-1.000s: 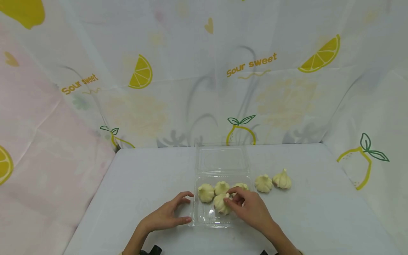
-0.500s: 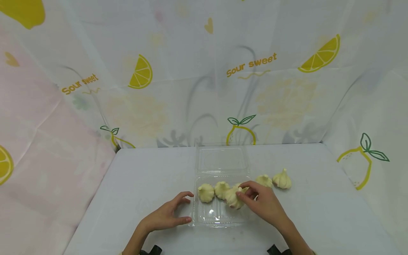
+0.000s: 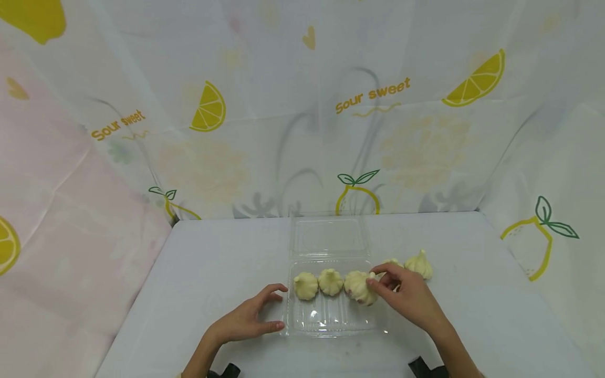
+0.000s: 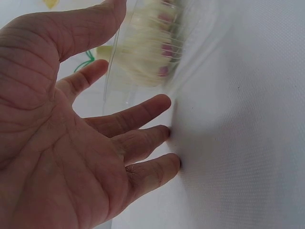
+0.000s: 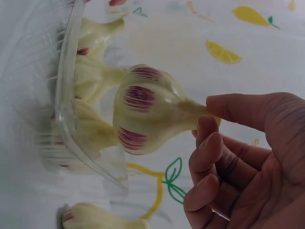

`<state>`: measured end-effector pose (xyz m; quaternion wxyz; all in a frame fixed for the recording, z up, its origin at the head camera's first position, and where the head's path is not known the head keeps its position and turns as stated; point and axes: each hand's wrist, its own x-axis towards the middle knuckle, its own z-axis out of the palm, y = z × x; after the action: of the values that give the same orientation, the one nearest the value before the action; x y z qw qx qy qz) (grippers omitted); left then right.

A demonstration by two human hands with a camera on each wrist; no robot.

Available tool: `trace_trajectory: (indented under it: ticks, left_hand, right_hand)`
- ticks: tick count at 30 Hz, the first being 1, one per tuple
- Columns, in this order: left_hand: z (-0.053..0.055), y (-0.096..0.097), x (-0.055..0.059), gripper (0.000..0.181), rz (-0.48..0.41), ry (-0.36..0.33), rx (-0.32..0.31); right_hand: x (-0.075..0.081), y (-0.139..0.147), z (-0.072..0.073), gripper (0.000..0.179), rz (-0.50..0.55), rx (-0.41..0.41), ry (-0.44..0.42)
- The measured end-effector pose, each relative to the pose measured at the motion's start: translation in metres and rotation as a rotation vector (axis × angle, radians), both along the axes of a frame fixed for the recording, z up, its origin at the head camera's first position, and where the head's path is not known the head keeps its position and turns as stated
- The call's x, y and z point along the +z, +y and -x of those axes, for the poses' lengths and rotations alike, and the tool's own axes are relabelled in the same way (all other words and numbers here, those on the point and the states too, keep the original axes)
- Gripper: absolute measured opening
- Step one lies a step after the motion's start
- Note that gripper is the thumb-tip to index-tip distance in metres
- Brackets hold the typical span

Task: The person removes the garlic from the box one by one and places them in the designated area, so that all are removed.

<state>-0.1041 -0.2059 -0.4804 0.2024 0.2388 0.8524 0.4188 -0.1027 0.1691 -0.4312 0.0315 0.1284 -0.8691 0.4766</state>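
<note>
My right hand [image 3: 410, 296] pinches the stem of a garlic bulb [image 5: 150, 109] between thumb and fingers. Purple streaks mark this bulb's pale skin. It hangs over the right part of a clear plastic clamshell box [image 3: 326, 329], raised above the rim in the right wrist view. Inside the box, bulbs stand in a row along the back: a left bulb [image 3: 305, 286], a middle bulb [image 3: 330, 282] and a third bulb [image 5: 93, 126], partly hidden in the head view. At the box's left edge my left hand [image 3: 248, 317] rests with fingers spread, holding nothing.
The box's lid [image 3: 329, 236] lies folded back behind it. Right of the box, another garlic bulb [image 3: 418, 265] sits on the white table [image 3: 472, 315], with one more bulb [image 3: 391, 261] mostly behind my right hand. A lemon-print cloth [image 3: 264, 147] hangs at the back.
My right hand has carried the garlic bulb rightward from the middle of the box to its right side. My left hand has stayed in place.
</note>
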Motion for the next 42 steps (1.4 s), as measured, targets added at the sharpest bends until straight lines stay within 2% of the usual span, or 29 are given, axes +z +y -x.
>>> trace_trajectory:
  ticks: [15, 22, 42]
  left_hand:
    - [0.000, -0.001, -0.004, 0.069, 0.003, -0.006, 0.012]
    - [0.000, -0.001, -0.004, 0.069, 0.009, -0.003, 0.011]
    - [0.001, 0.000, -0.004, 0.069, 0.014, -0.018, 0.015]
  right_hand:
    - [0.013, 0.027, 0.000, 0.017, -0.032, -0.076, 0.079]
    - [0.022, 0.043, 0.001, 0.019, -0.038, -0.135, 0.049]
    - [0.025, 0.086, 0.015, 0.027, -0.100, -0.233, 0.057]
